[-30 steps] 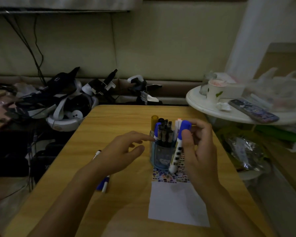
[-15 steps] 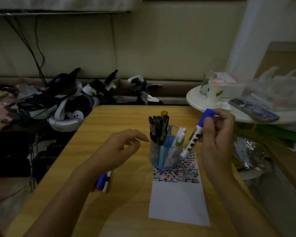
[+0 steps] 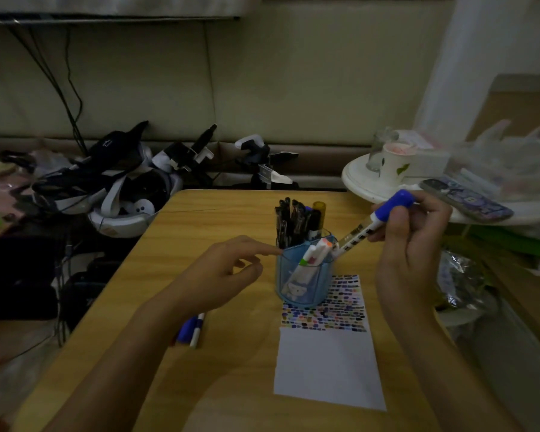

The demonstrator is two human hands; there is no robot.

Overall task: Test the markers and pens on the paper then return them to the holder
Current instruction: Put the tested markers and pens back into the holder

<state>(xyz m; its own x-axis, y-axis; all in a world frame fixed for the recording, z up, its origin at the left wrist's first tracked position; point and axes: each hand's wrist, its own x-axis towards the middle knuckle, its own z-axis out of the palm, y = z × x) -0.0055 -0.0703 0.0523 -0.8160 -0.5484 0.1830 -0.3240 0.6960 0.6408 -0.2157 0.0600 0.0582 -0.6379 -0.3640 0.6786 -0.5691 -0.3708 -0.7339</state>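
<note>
Blue-capped marker (image 3: 375,221) is pinched in the right hand (image 3: 410,241), tip at the rim of the holder (image 3: 304,275) mid-tabletop (image 3: 231,385); left hand (image 3: 225,272) spread, index on rim: holder could be tipped if tip snags.

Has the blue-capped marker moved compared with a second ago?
Yes. The blue-capped marker went from in front of the pen holder to its right side, tilted, lower end at the rim, gripped by the right hand.
</note>
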